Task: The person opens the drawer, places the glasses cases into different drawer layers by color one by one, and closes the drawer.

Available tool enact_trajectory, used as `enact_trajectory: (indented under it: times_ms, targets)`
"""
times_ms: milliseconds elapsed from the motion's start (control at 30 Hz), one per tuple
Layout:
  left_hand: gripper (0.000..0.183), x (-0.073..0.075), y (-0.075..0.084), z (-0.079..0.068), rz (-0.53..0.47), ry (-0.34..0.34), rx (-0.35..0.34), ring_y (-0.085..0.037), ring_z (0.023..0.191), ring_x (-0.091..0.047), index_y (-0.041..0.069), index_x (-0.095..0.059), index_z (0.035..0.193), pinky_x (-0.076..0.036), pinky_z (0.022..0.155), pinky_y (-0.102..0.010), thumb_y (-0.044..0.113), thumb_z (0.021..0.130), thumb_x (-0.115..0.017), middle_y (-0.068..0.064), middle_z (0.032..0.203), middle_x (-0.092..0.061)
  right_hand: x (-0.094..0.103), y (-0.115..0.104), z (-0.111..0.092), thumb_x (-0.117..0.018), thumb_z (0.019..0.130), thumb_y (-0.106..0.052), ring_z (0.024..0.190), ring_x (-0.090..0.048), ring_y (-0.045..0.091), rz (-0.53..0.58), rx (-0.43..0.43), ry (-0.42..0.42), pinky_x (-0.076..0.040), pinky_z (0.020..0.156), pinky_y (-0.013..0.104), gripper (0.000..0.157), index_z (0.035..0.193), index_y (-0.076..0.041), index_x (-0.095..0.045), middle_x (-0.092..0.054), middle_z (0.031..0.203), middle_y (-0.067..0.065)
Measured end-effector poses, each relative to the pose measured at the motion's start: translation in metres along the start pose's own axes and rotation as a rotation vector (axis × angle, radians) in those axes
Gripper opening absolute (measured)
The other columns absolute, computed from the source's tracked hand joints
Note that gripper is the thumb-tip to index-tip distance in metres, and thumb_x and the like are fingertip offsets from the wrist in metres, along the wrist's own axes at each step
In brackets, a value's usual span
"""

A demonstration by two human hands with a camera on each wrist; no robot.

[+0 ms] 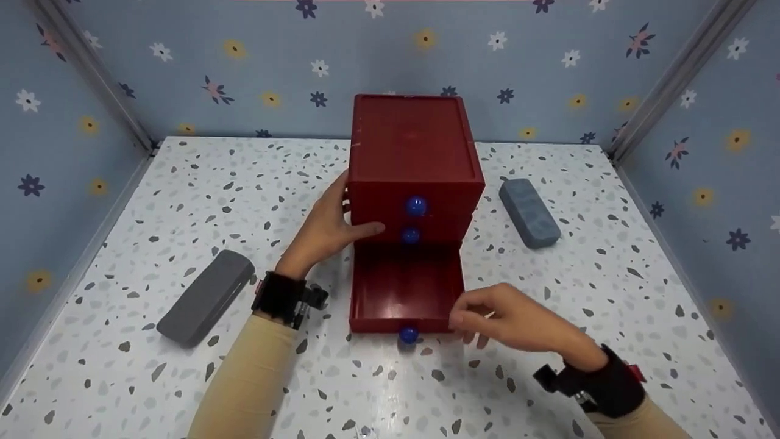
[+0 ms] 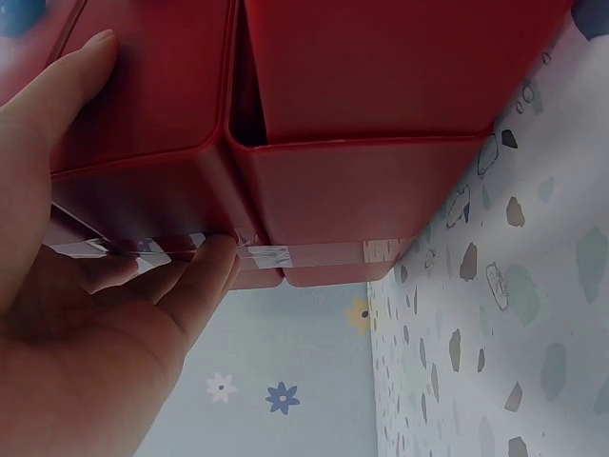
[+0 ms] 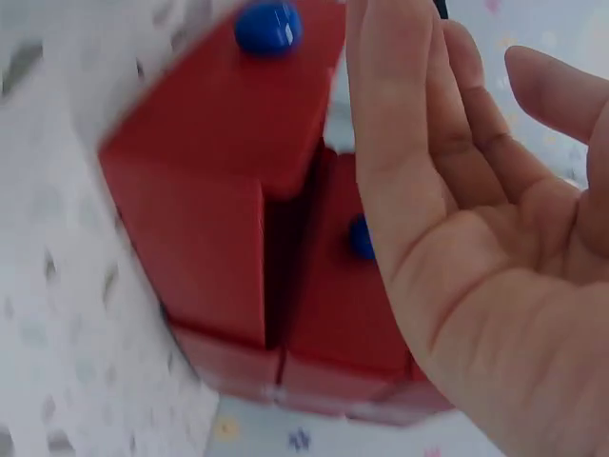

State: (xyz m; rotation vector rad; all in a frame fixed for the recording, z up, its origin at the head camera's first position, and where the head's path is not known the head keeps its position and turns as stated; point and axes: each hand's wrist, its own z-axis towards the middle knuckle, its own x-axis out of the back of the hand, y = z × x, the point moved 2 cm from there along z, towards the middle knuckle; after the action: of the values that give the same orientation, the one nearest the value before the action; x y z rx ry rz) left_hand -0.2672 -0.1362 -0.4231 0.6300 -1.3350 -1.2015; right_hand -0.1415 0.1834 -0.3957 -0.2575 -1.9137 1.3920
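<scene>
A red cabinet of small drawers (image 1: 414, 140) with round blue knobs stands upright in the middle of the table. Its bottom drawer (image 1: 407, 286) is pulled out toward me, and the inside shows bare red plastic. My left hand (image 1: 329, 222) grips the cabinet's left side, thumb across the front of the middle drawer (image 2: 152, 86) and fingers along the side wall. By the front right corner of the pulled-out drawer hovers my right hand (image 1: 512, 317), its fingers loosely bent around nothing. The lowest blue knob (image 1: 408, 335) is left of that hand.
On the speckled table (image 1: 390, 396), a dark grey oblong block (image 1: 206, 297) lies to the left, beside my left forearm. A blue-grey block (image 1: 529, 213) lies right of the cabinet. Flower-patterned walls (image 1: 274, 61) enclose the back and both sides.
</scene>
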Motion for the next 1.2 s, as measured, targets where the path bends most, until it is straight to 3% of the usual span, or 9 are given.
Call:
enact_trajectory:
  times_ms: [267,367,500,667,767,933,1200]
  targets:
    - [0.099,0.001,-0.002,0.000,0.031,-0.002,-0.014,-0.014,0.136,-0.055,0.033,-0.034,0.163,-0.051,0.110,-0.039,0.040,0.083,-0.093,0.006,0.152,-0.052,0.052,0.023,-0.004,-0.069,0.105,-0.017,0.072,-0.072,0.014,-0.209,0.002,0.448,-0.061,0.063,0.030,0.013,0.096,-0.012,-0.076,-0.075,0.087,0.001]
    - [0.098,0.001,-0.002,-0.001,0.029,0.000,-0.023,-0.014,0.135,-0.055,0.031,-0.035,0.162,-0.051,0.110,-0.039,0.038,0.083,-0.093,0.005,0.150,-0.053,0.063,0.039,0.000,-0.070,0.104,-0.015,0.076,-0.073,0.016,-0.325,-0.020,0.556,-0.060,0.068,0.027,0.010,0.099,-0.012,-0.077,-0.076,0.088,-0.002]
    - [0.099,0.001,-0.002,-0.001,0.025,0.004,-0.024,-0.014,0.136,-0.055,0.031,-0.035,0.163,-0.051,0.110,-0.039,0.036,0.083,-0.093,0.005,0.151,-0.053,0.077,0.063,0.008,-0.070,0.103,-0.013,0.087,-0.075,0.024,-0.440,-0.069,0.651,-0.060,0.078,0.036,0.009,0.106,-0.007,-0.076,-0.077,0.096,0.005]
    - [0.100,0.001,0.002,-0.002,0.009,0.001,-0.010,-0.020,0.139,-0.053,0.028,-0.033,0.164,-0.049,0.112,-0.042,0.028,0.085,-0.093,0.000,0.154,-0.051,0.094,0.086,0.013,-0.069,0.101,-0.013,0.106,-0.069,0.041,-0.512,-0.138,0.723,-0.054,0.092,0.055,0.022,0.119,0.000,-0.072,-0.072,0.117,0.022]
    - [0.098,0.002,0.015,-0.007,0.007,-0.005,-0.001,-0.022,0.140,-0.053,0.023,-0.033,0.165,-0.049,0.113,-0.043,0.023,0.086,-0.092,-0.004,0.155,-0.051,0.104,0.095,0.015,-0.071,0.099,-0.013,0.118,-0.060,0.047,-0.547,-0.174,0.745,-0.048,0.100,0.062,0.032,0.128,0.001,-0.068,-0.064,0.129,0.028]
    - [0.096,0.005,0.039,-0.015,0.010,-0.014,-0.002,-0.022,0.140,-0.053,0.016,-0.034,0.165,-0.048,0.113,-0.041,0.018,0.087,-0.090,-0.006,0.155,-0.052,0.114,0.108,0.017,-0.071,0.099,-0.016,0.126,-0.048,0.052,-0.574,-0.269,0.750,-0.043,0.102,0.068,0.046,0.141,0.000,-0.059,-0.049,0.142,0.032]
    - [0.096,0.005,0.041,-0.016,0.001,-0.011,0.005,-0.023,0.139,-0.054,0.015,-0.035,0.164,-0.049,0.113,-0.041,0.016,0.086,-0.091,-0.007,0.154,-0.052,0.123,0.121,0.017,-0.067,0.101,-0.021,0.135,-0.036,0.058,-0.604,-0.395,0.762,-0.035,0.104,0.074,0.059,0.154,-0.003,-0.047,-0.035,0.155,0.033]
